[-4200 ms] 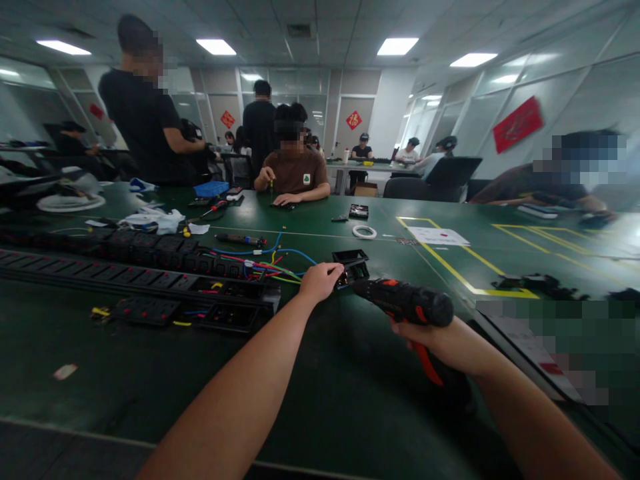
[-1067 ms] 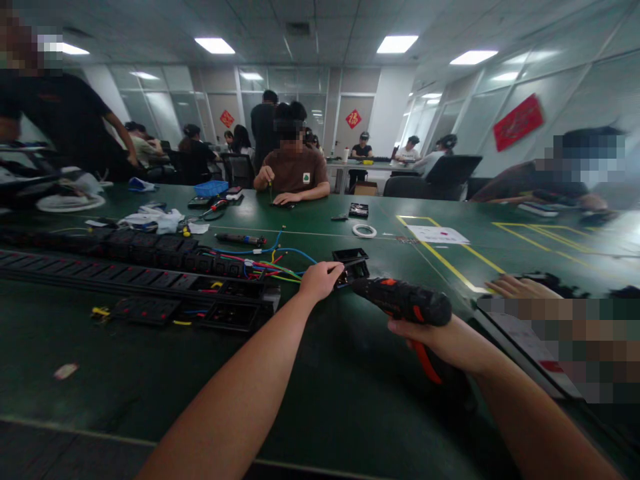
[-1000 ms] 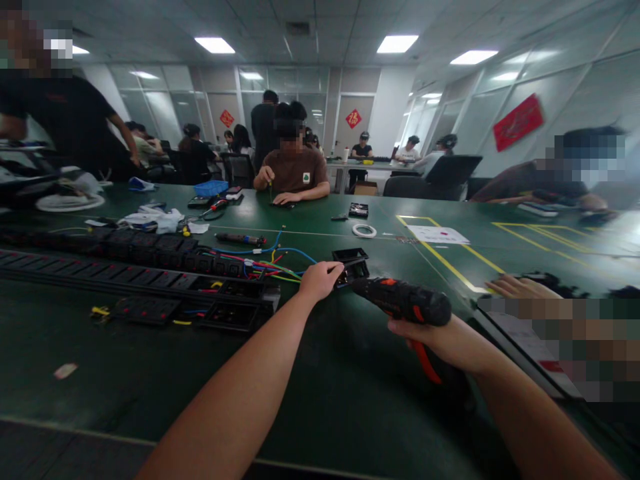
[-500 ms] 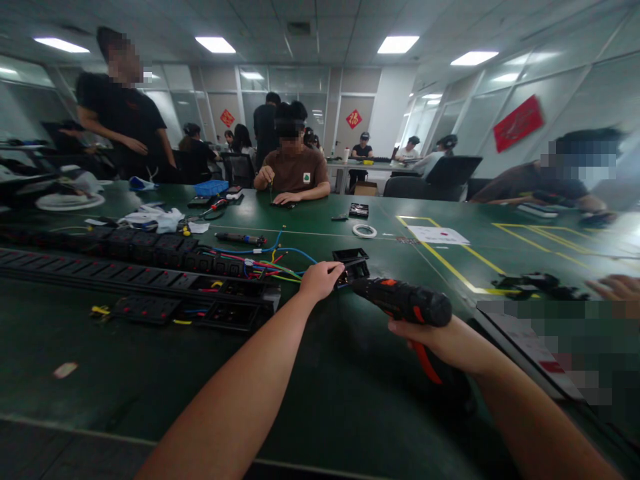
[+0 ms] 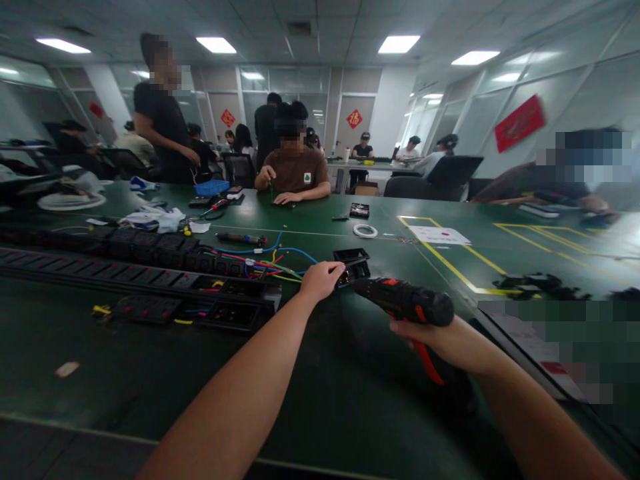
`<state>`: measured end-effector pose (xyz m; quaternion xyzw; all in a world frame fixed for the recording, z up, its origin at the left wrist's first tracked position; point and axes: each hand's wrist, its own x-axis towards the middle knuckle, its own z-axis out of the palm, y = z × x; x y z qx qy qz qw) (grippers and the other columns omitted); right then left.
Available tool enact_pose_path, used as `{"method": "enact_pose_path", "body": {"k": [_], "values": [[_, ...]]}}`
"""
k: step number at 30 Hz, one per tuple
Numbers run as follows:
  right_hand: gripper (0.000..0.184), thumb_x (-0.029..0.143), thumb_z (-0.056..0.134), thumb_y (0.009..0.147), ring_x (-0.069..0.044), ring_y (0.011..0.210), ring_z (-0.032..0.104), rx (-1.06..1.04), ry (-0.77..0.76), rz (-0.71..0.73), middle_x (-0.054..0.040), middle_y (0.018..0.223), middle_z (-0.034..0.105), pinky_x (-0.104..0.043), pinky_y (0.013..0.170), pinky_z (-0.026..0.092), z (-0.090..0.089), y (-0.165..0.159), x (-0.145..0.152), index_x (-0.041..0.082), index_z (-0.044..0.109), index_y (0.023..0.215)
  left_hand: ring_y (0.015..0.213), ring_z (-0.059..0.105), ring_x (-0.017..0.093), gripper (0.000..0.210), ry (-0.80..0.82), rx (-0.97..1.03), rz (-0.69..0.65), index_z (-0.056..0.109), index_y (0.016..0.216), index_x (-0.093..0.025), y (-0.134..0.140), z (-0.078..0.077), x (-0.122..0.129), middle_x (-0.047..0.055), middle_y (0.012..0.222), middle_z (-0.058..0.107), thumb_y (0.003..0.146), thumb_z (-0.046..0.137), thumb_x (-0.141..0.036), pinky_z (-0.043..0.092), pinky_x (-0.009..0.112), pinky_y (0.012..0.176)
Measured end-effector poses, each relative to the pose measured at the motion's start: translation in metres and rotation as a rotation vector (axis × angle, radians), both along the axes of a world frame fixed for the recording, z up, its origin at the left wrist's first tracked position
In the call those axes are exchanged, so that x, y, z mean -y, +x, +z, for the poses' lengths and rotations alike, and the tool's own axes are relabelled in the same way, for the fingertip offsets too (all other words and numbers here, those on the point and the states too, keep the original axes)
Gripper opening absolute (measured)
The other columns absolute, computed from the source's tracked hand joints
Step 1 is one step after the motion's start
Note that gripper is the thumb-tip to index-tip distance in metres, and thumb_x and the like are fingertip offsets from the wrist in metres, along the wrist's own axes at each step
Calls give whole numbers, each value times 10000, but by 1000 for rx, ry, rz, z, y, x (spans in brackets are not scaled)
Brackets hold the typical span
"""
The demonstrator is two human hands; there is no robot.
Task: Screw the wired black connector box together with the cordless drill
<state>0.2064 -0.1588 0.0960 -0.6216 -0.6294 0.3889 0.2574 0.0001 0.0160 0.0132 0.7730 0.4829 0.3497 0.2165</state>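
The black housing (image 5: pixel 359 271) lies around the middle of the green surface (image 5: pixel 310 380), well apart from both its near and far edges. The left hand (image 5: pixel 321 280) reaches over its left end, fingers drawn together with the thumb, apparently pinching that end; the palm hides the exact hold. The right hand (image 5: pixel 443 343) is wrapped around the grip of the black-and-orange drill (image 5: pixel 400 300), whose nose points left at the housing; whether its tip touches cannot be told. An open black frame (image 5: pixel 351 255) sits just beyond the housing, on the side toward the far edge; coloured wires (image 5: pixel 283 270) run from the left up to the left hand. Farther left, long socket strips (image 5: pixel 105 270) stretch to the surface's left side, with a short socket block (image 5: pixel 147 309) on the side toward the near edge. The housing looks like light, stiff, smooth plastic, so it would probably skid or twist under the drill; its outer end walls seem the best hold, since the thin rims might crack and the wires could pull loose. The drill looks heavy, mostly in its body and base, and likely handles steadiest by the grip, high up near the trigger.
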Motion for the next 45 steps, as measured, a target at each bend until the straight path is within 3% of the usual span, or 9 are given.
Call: {"method": "enact_pose_path", "body": {"k": [12,17,25,32,45], "values": [[399,555,738,750,-178,674,586,-5,30,45,-4,752,626,-300,623,477,5,-5,0,198,672,915,1169,650,224,384,-6,-10,5,741,1198,-281,0,2,1,22,1245,727,987,472,-454,474,298,998],[440,620,689,794,-193,640,616,82,16,46,-11,672,648,-304,595,484,8,-6,2,205,690,942,1163,653,226,380,-5,0,-2,747,1190,-273,0,3,2,27,1232,733,985,477,-444,477,294,988],[395,548,734,801,-228,799,705,56,-21,206,-57,848,747,-339,762,560,18,0,-4,189,693,961,1162,653,224,369,-2,14,-17,749,1186,-277,0,4,3,28,1232,732,988,479,-432,468,298,1008],[460,554,749,788,-221,808,713,-32,-114,176,-74,896,754,-346,763,571,16,9,-9,166,678,1026,1161,654,226,379,2,8,-12,748,1188,-261,1,3,3,34,1230,733,987,479,-436,472,297,998],[390,470,771,759,-188,681,655,-109,25,101,-32,803,681,-319,661,532,6,9,-12,182,690,1008,1177,647,227,391,-7,2,-5,739,1204,-268,0,4,3,33,1243,727,993,463,-449,463,301,1016]]}}
